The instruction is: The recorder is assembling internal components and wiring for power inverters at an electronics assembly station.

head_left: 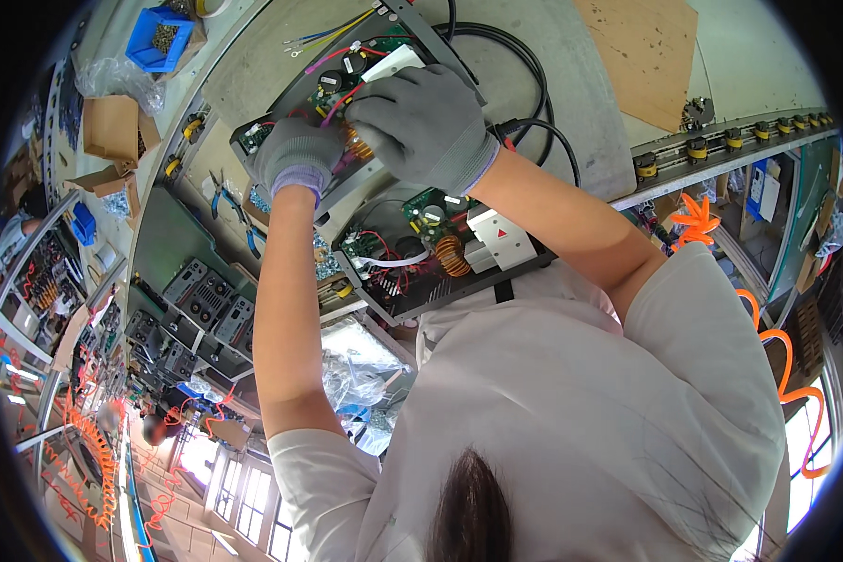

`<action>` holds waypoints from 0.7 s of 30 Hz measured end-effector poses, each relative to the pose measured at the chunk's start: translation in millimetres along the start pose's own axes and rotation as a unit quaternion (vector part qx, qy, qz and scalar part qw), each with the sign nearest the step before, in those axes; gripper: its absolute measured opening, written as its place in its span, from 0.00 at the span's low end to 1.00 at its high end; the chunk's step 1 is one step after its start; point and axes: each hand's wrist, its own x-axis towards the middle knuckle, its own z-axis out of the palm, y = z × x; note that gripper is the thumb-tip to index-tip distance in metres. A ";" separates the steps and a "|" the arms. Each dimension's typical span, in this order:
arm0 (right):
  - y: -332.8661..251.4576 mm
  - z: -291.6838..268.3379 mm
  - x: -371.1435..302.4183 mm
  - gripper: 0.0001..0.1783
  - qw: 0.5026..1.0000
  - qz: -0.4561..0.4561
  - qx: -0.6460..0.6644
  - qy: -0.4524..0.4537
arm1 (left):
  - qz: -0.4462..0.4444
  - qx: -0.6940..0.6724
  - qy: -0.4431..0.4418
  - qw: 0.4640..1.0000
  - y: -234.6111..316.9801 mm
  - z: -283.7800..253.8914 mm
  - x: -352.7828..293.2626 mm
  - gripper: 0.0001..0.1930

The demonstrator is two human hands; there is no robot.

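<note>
Green circuit board (351,70) beneath both gloved hands (365,136)

We've got 1 view here, a wide fisheye sitting above the person's head and facing down, so the hair and shoulders fill the bottom edge and the workbench (571,112) curves away along the top. It's close in: both gloved hands, left hand (295,155) and right hand (426,126), sit just above centre over the open electronics chassis (440,267). Straight edges bow hard toward the round black rim, and the factory floor shows squeezed down the left side.
</note>
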 end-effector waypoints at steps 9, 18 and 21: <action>0.5 8.8 0.7 0.08 0.999 -0.021 -0.011 0.043 | 0.129 0.060 0.009 0.990 -8.0 -7.9 21.5 0.16; 1.1 6.1 2.9 0.07 0.998 -0.041 -0.009 0.050 | 0.163 0.034 -0.001 0.986 -18.0 -7.1 22.7 0.11; -0.4 -0.5 5.4 0.07 0.997 -0.031 0.028 0.070 | 0.162 -0.006 0.066 0.985 -16.5 -5.5 4.1 0.14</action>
